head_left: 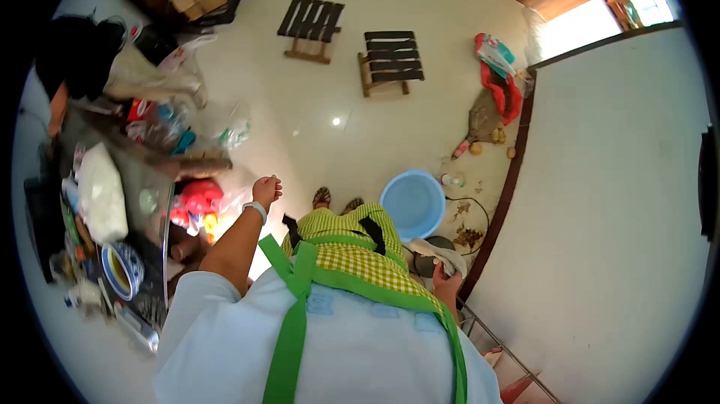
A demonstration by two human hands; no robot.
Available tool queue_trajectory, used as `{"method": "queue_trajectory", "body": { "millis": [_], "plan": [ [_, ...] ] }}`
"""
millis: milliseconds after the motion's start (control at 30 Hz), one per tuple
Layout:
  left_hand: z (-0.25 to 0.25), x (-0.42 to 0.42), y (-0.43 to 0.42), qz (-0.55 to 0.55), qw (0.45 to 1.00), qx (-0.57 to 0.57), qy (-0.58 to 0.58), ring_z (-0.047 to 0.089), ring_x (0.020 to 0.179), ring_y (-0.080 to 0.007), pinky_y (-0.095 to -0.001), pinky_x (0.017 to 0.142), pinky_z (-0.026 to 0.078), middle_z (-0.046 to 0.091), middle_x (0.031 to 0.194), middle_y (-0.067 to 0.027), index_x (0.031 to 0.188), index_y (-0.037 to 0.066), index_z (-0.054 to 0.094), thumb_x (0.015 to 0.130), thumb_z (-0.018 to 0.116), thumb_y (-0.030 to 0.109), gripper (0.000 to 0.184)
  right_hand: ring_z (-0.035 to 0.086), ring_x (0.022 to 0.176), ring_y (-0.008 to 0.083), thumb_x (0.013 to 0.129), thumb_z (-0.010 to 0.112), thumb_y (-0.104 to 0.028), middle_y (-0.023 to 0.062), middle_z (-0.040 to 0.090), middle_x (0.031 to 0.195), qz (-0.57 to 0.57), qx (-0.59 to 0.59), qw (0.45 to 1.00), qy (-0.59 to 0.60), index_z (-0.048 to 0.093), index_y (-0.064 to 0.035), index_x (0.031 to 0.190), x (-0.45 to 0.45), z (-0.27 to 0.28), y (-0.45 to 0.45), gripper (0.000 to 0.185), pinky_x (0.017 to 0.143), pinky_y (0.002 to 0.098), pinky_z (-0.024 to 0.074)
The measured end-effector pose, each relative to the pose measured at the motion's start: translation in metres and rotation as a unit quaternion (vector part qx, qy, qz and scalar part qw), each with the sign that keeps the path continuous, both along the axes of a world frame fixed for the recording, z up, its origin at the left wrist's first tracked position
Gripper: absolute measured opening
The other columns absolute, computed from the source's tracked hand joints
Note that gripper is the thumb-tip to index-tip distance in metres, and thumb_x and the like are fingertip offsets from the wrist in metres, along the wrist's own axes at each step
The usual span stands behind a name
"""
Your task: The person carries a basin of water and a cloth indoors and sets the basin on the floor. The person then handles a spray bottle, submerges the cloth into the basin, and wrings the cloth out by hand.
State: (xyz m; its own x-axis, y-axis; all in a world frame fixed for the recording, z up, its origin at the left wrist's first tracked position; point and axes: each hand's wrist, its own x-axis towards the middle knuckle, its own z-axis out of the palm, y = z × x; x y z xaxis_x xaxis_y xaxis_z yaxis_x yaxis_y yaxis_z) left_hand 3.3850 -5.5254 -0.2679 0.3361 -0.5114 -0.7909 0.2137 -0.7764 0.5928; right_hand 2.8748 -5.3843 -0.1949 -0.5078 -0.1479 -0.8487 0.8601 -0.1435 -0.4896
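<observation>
My left hand, with a pale band on its wrist, is held out over the floor. Its fingers are curled in, and I see nothing in them. Low on the right side, my right hand grips a whitish cloth that hangs beside my apron. Part of that cloth covers a dark round object, whose kind I cannot make out. Just beyond stands a light blue basin on the floor. A green and yellow checked apron covers my front.
Two slatted stools stand ahead on the tiles. To the left is a cluttered table with a blue-and-white bowl. Red and clear bags lie along the right wall. A dark cable runs by the basin.
</observation>
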Motion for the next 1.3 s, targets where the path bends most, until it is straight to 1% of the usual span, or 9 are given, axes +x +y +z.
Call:
{"method": "queue_trajectory", "body": {
  "millis": [233,333,433,500,1033,1133,1200,1267,1300],
  "plan": [
    [-0.018,-0.073,-0.145,-0.054,0.996,-0.042,0.058,0.049,0.043,-0.0128,-0.0237,0.038,0.039,0.051,0.055,-0.0045,0.066,0.005,0.052,0.079,0.051,0.015,0.017,0.053,0.094,0.0278,0.086,0.046,-0.017,0.0124,0.055,0.100,-0.133,0.020,0.991,-0.022,0.048,-0.0022,0.109,-0.035,-0.015,-0.093,0.028,0.085,0.0384,0.0465],
    [-0.056,-0.093,-0.189,-0.068,0.995,-0.030,0.071,0.049,0.043,-0.0153,-0.0259,0.034,0.036,0.050,0.054,-0.0073,0.062,0.002,0.051,0.076,0.053,0.010,0.016,0.054,0.068,0.0229,0.081,0.056,-0.020,0.0087,0.057,0.083,-0.090,-0.025,0.995,-0.018,0.054,-0.0015,0.095,-0.077,-0.076,-0.115,0.024,0.060,0.0336,0.0441],
    [-0.022,-0.126,-0.240,-0.131,0.991,0.006,0.020,0.051,0.045,-0.0153,-0.0263,0.037,0.040,0.054,0.061,-0.0095,0.069,0.000,0.053,0.078,0.056,0.009,0.013,0.054,0.071,0.0218,0.082,0.056,-0.023,0.0067,0.056,0.082,0.275,-0.015,0.902,0.332,0.053,-0.0005,0.095,-0.118,-0.134,-0.117,0.026,0.065,0.0307,0.0466],
    [-0.012,-0.150,-0.284,-0.147,0.988,0.028,-0.027,0.053,0.049,-0.0149,-0.0258,0.041,0.043,0.056,0.065,-0.0100,0.076,0.000,0.053,0.079,0.058,0.009,0.011,0.056,0.081,0.0228,0.084,0.050,-0.026,0.0068,0.057,0.090,-0.108,0.039,0.993,-0.035,0.053,-0.0020,0.099,-0.109,-0.030,-0.222,0.028,0.074,0.0329,0.0490],
    [0.013,-0.295,-0.512,-0.274,0.962,0.020,0.005,0.052,0.048,-0.0160,-0.0312,0.045,0.044,0.055,0.061,-0.0100,0.068,0.000,0.054,0.083,0.054,0.010,0.018,0.051,0.097,0.0258,0.084,0.050,-0.031,0.0096,0.052,0.106,-0.059,-0.072,0.995,0.032,0.048,-0.0038,0.111,-0.169,-0.036,-0.331,0.038,0.084,0.0367,0.0455],
    [-0.012,-0.279,-0.548,-0.246,0.969,0.028,-0.023,0.051,0.047,-0.0162,-0.0313,0.044,0.043,0.055,0.059,-0.0104,0.063,-0.001,0.053,0.084,0.053,0.011,0.024,0.051,0.097,0.0242,0.083,0.052,-0.028,0.0105,0.052,0.106,0.204,0.214,0.916,0.270,0.049,-0.0015,0.109,-0.143,0.004,-0.354,0.038,0.082,0.0362,0.0458],
    [0.000,-0.265,-0.579,-0.210,0.977,0.044,0.001,0.053,0.047,-0.0162,-0.0296,0.043,0.044,0.055,0.061,-0.0102,0.069,-0.001,0.054,0.083,0.053,0.012,0.019,0.050,0.099,0.0233,0.082,0.054,-0.026,0.0113,0.051,0.106,0.006,0.054,0.995,0.084,0.048,0.0005,0.109,-0.155,0.002,-0.350,0.039,0.081,0.0355,0.0465],
    [-0.022,-0.248,-0.604,-0.158,0.987,0.017,0.027,0.052,0.046,-0.0155,-0.0279,0.041,0.044,0.055,0.061,-0.0089,0.075,0.000,0.054,0.082,0.053,0.011,0.012,0.049,0.099,0.0229,0.081,0.055,-0.025,0.0117,0.050,0.106,-0.101,-0.037,0.994,-0.007,0.047,0.0014,0.109,-0.165,0.002,-0.364,0.039,0.080,0.0352,0.0468],
    [-0.030,-0.237,-0.616,-0.163,0.986,0.016,0.029,0.052,0.046,-0.0155,-0.0279,0.041,0.044,0.055,0.061,-0.0089,0.075,0.000,0.054,0.082,0.053,0.011,0.012,0.048,0.100,0.0232,0.081,0.054,-0.027,0.0108,0.048,0.107,0.192,0.144,0.945,0.225,0.046,-0.0019,0.111,-0.169,0.006,-0.375,0.039,0.080,0.0349,0.0468]
  ]
}}
